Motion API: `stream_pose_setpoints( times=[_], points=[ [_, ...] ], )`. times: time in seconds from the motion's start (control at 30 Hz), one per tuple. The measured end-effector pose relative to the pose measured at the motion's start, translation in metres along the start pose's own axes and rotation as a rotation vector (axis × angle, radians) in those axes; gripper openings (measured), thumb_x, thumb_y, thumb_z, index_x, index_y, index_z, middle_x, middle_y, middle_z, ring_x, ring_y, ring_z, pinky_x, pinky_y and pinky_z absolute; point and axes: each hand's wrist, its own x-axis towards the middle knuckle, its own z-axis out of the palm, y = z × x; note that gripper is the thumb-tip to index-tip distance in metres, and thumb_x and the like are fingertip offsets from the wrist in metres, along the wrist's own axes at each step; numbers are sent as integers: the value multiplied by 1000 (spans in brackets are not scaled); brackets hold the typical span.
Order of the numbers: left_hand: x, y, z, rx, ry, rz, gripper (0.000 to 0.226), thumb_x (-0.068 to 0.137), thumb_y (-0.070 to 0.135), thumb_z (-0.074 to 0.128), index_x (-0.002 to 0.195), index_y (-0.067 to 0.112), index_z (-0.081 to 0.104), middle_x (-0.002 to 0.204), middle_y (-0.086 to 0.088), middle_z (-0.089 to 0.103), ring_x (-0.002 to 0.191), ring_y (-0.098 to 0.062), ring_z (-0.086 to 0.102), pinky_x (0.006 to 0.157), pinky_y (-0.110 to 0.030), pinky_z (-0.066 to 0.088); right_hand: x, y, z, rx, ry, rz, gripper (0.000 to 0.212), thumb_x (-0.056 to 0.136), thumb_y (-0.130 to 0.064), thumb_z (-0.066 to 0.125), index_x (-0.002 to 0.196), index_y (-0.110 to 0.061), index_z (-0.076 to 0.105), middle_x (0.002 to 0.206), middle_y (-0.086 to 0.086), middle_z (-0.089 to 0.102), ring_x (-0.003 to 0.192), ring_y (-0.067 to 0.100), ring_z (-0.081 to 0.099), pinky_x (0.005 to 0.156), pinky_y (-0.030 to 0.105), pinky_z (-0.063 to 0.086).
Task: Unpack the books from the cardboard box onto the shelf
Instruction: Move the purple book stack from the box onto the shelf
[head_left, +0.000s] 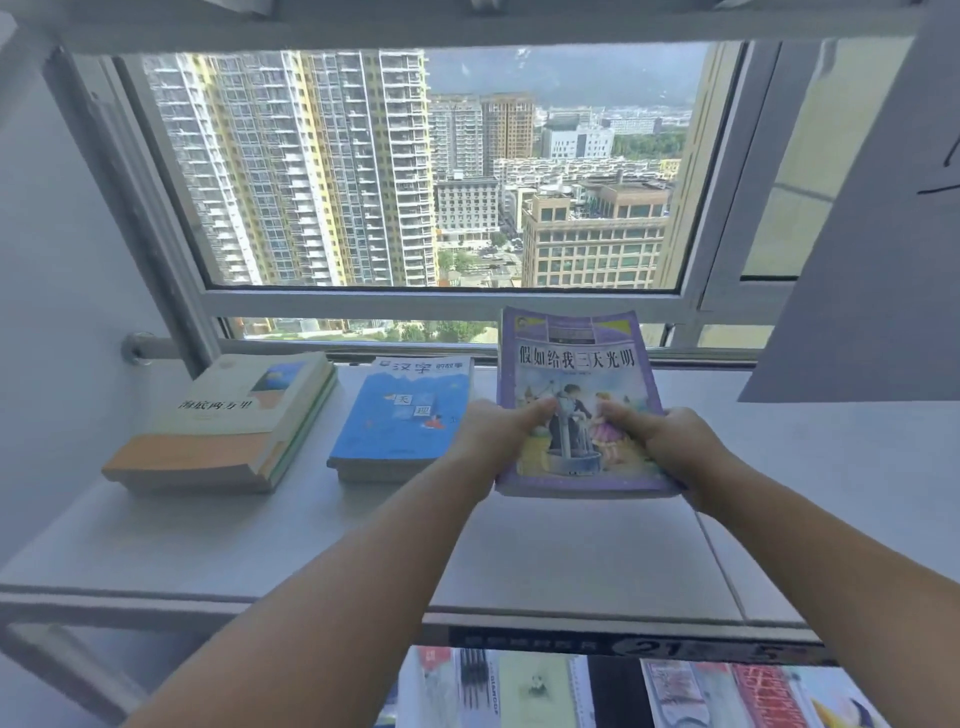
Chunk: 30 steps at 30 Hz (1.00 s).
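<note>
A purple-covered book (574, 364) with a picture of two children is held flat just above the white shelf (545, 561). My left hand (493, 431) grips its near left edge with the thumb on the cover, while my right hand (670, 441) grips the near right edge the same way. To its left lies a blue book (402, 415) on top of another book. Farther left sits a stack topped by a cream and orange book (228, 421). The cardboard box is not in view.
A large window (431, 171) runs behind the shelf. A white wall closes the left side. A grey panel (878, 270) hangs over the shelf's right end. Below the shelf's front edge, several books (649, 691) lie on a lower level.
</note>
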Motion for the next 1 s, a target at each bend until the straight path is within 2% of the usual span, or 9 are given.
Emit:
stream_pose_setpoints(
  times=[0.07, 0.23, 0.37, 0.47, 0.57, 0.67, 0.77, 0.83, 1.0],
  points=[
    [12, 2, 6, 0, -10, -21, 64, 78, 55, 83, 119, 7, 71, 111, -17, 78, 101, -36, 77, 91, -50, 63, 8, -4, -2, -14, 11, 48, 38, 81, -32, 90, 97, 1, 80, 93, 18, 84, 80, 33, 81, 81, 43, 67],
    [29, -3, 18, 179, -11, -33, 40, 86, 53, 73, 85, 14, 62, 69, -5, 58, 55, -22, 54, 52, -25, 42, 21, 3, -13, -130, 71, 137, 34, 76, -42, 92, 73, -10, 82, 58, -3, 75, 54, 20, 66, 55, 26, 49],
    [32, -19, 20, 202, -28, -46, 31, 95, 40, 64, 80, 13, 61, 73, -10, 59, 61, -23, 55, 57, -28, 43, 24, 13, -19, -183, 61, 155, 52, 85, -35, 88, 37, -19, 73, 42, -10, 66, 34, 4, 58, 37, 12, 38],
    [32, -20, 18, 254, 2, 14, 33, 98, 36, 62, 73, 15, 62, 68, -5, 59, 58, -22, 52, 54, -26, 39, 26, 12, -23, -192, 50, 153, 46, 86, -26, 88, 43, -15, 75, 44, -9, 68, 32, -2, 59, 34, 9, 39],
    [27, -17, 17, 276, 16, 50, 28, 100, 31, 60, 76, 16, 66, 70, -4, 60, 58, -21, 52, 50, -23, 40, 23, 12, -26, -217, 88, 96, 14, 88, -16, 85, 79, -8, 79, 53, -7, 74, 43, 3, 68, 42, 12, 47],
    [18, -15, 16, 276, 16, 77, 22, 100, 24, 58, 80, 18, 61, 73, -6, 53, 61, -21, 45, 56, -26, 35, 16, 13, -25, -301, 112, 63, 25, 88, -18, 84, 104, 1, 80, 81, 4, 80, 71, 19, 73, 71, 27, 54],
    [8, -12, 12, 271, -10, 60, 20, 101, 21, 59, 81, 17, 63, 68, -2, 52, 57, -16, 44, 54, -26, 33, 6, 7, -24, -412, 119, 52, 33, 86, -25, 84, 101, 4, 79, 98, 20, 80, 79, 25, 65, 74, 33, 46],
    [1, -10, 10, 268, -34, 43, 18, 100, 24, 61, 85, 15, 66, 67, -1, 52, 59, -15, 46, 56, -26, 34, -4, -1, -24, -517, 153, 37, 30, 88, -31, 82, 89, -3, 70, 88, 17, 68, 75, 24, 59, 68, 33, 41],
    [-25, -4, 3, 295, -73, 116, 47, 101, 30, 62, 143, 8, 61, 140, -9, 65, 126, -27, 61, 94, -32, 42, -33, -19, -12, -779, 180, -177, 68, 92, -42, 74, 144, -1, 58, 148, 18, 61, 137, 37, 55, 110, 44, 45]
  ],
)
